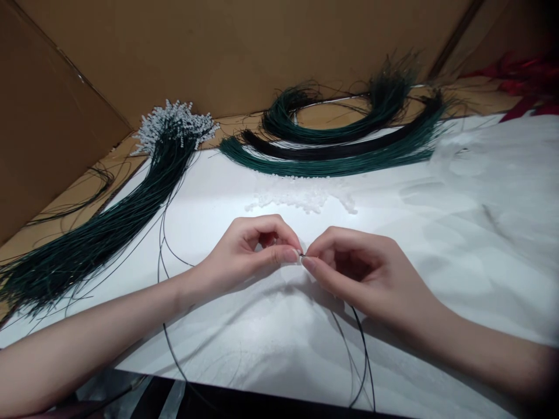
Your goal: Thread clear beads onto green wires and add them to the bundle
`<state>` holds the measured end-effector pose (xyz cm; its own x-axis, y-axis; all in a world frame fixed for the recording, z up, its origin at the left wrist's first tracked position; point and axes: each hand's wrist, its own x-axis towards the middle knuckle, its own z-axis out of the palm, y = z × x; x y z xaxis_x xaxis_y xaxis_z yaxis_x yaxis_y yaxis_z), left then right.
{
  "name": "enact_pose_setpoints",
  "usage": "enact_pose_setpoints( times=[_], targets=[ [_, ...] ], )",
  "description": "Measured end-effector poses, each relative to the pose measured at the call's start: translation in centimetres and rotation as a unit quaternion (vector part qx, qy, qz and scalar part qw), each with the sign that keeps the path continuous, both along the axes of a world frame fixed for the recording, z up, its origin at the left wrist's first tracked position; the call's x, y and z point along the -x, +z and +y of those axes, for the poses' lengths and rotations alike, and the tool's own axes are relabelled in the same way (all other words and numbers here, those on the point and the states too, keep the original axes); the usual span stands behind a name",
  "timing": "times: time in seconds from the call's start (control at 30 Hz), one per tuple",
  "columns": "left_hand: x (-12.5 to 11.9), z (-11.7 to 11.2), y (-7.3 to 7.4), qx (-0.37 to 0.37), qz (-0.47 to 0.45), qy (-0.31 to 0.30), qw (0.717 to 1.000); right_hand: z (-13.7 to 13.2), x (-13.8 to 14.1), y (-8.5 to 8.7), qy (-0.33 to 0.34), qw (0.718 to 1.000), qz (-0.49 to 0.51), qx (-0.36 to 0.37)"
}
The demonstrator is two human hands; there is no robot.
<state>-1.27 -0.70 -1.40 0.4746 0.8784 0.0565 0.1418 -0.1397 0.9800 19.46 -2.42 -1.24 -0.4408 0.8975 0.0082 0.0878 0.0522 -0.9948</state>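
Note:
My left hand (253, 247) and my right hand (358, 270) meet fingertip to fingertip over the white sheet (458, 262). Both are closed in a pinch. My right hand pinches the end of a thin dark green wire (364, 355), which trails from under it toward the near edge. My left hand pinches something tiny at the wire's tip; I cannot make it out. A small heap of clear white beads (301, 198) lies just beyond my hands.
A bundle of green wires with white bead tips (144, 186) fans out at the left. Curved bundles of bare green and black wires (345, 151) lie at the back. Cardboard walls (218, 52) enclose the back and left. Red material (528, 81) sits at the far right.

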Motion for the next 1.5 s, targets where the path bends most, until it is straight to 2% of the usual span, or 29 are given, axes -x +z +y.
enact_pose_setpoints(
  times=[0.8,1.17,1.5],
  targets=[
    [0.09,0.02,-0.03,-0.038,0.012,-0.016,0.999,0.07,-0.01,-0.31,0.01,1.0,0.009,-0.007],
    [-0.11,-0.46,0.26,-0.024,0.039,-0.002,0.999,0.1,0.1,-0.3,0.0,1.0,0.004,-0.017],
    [-0.28,-0.22,0.23,-0.059,0.024,-0.003,0.998,0.16,0.07,-0.32,0.005,1.0,-0.007,-0.018]
  ],
)
